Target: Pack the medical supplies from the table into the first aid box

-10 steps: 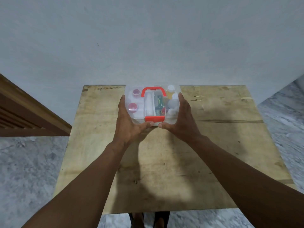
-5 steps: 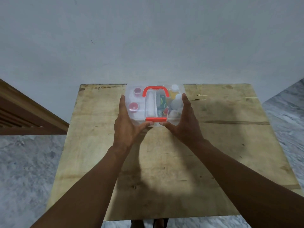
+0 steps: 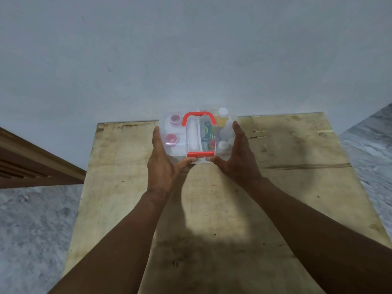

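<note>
A clear plastic first aid box [image 3: 180,148] with a red handle [image 3: 199,116] and a red front latch [image 3: 200,154] sits at the far edge of the wooden table [image 3: 297,187]. Its lid is down. Through the plastic I see red-capped containers, a white roll, a green packet, white bottles and a yellow bottle. My left hand [image 3: 163,166] presses the box's left side, thumb under the latch. My right hand [image 3: 237,160] holds the right side, thumb at the front edge.
A pale wall rises just behind the table. A brown wooden frame [image 3: 31,166] stands at the left. Grey marbled floor [image 3: 31,230] lies on both sides of the table.
The view has shifted a little, and both hands stay pressed on the box's sides. The box has hardly moved on the table.
</note>
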{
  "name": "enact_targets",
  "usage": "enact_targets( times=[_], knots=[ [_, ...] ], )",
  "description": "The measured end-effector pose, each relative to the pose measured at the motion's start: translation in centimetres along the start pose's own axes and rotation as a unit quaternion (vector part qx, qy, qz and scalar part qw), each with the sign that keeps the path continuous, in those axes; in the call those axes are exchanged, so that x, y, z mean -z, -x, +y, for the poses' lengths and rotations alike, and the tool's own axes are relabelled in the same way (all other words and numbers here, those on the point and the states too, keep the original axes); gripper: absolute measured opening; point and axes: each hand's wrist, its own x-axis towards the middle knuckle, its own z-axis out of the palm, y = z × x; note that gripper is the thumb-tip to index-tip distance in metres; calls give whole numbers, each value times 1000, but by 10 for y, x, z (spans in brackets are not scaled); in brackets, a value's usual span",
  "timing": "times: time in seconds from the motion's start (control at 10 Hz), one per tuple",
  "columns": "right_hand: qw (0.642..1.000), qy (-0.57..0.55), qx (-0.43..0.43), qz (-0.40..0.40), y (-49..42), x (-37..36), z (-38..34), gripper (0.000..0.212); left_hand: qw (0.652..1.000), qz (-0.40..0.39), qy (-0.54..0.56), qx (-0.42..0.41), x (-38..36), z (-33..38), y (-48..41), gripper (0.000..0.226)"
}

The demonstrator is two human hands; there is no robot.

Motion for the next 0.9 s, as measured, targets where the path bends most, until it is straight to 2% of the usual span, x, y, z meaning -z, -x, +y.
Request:
enact_targets(
  times=[0.2,0.4,0.6,0.7,0.8,0.9],
  knots=[
    [1000,-15,-14,-5,-26,1,-2,108,999,-6,-30,9,-3,2,-26,124],
    [1000,-3,-2,1,-27,-2,0,106,999,-28,-22,19,-3,-4,-29,113],
    [999,8,-30,-30,-26,10,-11,108,999,-43,-9,13,-1,8,-24,111],
    [994,66,-42,-81,-27,14,-10,116,995,-65,-74,26,5,16,-21,124],
    [983,112,-71,-128,-30,26,-10,113,988,-107,-106,39,16,24,-22,144],
    [983,140,-88,-83,-20,40,-8,103,990,-56,-114,65,29,23,1,133]
  ],
)
